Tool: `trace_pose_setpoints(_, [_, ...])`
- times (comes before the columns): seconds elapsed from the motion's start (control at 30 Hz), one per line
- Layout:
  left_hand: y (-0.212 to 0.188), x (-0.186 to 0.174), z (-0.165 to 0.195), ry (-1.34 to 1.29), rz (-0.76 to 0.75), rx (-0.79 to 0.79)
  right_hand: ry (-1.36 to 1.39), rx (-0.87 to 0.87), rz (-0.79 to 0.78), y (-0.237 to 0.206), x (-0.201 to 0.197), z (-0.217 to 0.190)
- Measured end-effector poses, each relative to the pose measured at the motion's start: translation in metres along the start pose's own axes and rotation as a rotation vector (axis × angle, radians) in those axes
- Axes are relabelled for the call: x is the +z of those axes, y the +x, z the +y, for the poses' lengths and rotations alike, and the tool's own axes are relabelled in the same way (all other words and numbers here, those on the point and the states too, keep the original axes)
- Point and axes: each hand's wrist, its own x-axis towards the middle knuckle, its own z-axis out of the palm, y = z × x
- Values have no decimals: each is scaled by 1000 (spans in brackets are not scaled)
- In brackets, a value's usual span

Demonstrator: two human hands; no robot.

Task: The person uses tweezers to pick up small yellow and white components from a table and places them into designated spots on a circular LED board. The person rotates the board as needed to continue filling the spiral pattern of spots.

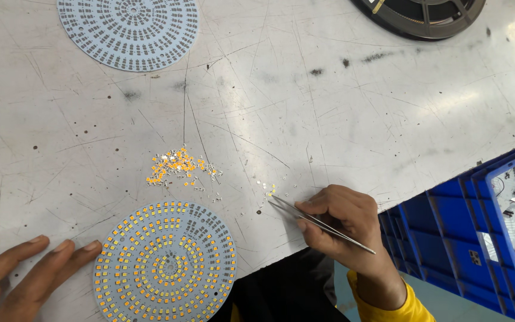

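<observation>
Scratched grey table (329, 107) | right hand (344, 223) fingers pinch tweezers (317, 222) | left hand (25, 274) flat, fingers spread beside round board (165, 262)

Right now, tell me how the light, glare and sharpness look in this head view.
Head view: bright even light on the scratched table, with pale glare washing out its upper right; soft shadows under the right hand and tweezers; the populated round board and loose chips read sharp; the left hand is cut by the frame edge; the blue crate looks slightly overexposed inside.
</observation>
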Motion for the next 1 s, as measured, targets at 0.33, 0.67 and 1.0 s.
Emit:
trace_pose_setpoints(0.33, [1,12,10,166,14,-125,-6,19,-23,1,0,1])
trace_pose_setpoints(0.67, [76,-49,138,118,369,-379,90,-45,32,-9,2,-8])
trace_pose_setpoints(1.0, [113,-77,167,-9,437,-331,20,-377,-93,-26,39,-33])
